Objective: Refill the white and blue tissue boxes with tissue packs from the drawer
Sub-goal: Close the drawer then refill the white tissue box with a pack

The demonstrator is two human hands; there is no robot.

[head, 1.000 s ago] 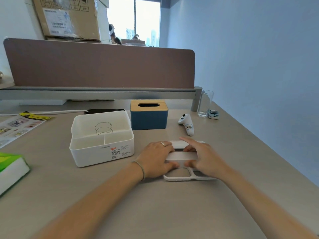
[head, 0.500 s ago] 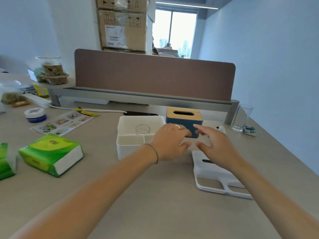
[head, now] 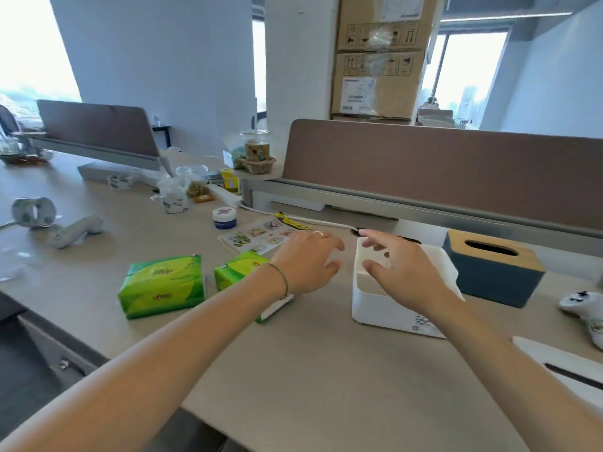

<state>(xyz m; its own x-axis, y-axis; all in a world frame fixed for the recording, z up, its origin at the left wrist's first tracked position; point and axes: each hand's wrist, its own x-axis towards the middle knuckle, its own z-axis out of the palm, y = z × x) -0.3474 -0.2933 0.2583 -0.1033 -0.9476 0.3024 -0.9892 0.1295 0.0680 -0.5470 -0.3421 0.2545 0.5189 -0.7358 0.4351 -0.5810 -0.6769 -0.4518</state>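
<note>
The white tissue box (head: pixel 388 305) stands open-topped in the middle of the desk, its white lid (head: pixel 561 370) lying apart at the right edge. Behind it to the right is the blue tissue box (head: pixel 496 282) with its wooden lid on. Two green tissue packs lie left of the white box: one (head: pixel 163 283) in full view, the other (head: pixel 238 272) partly hidden by my left forearm. My left hand (head: pixel 306 262) hovers empty, fingers spread, above the nearer pack. My right hand (head: pixel 401 272) hangs empty and spread over the white box.
A sticker sheet (head: pixel 261 236), a small blue-lidded jar (head: pixel 224 217) and a power strip lie behind the packs. A white controller (head: pixel 587 316) rests at the far right, another (head: pixel 73 231) at the left. The brown divider (head: pixel 440 168) closes the back. Clutter fills the far left.
Both hands have left the white lid and swung left across the desk. The view turned left with them, bringing the two green packs into sight.
</note>
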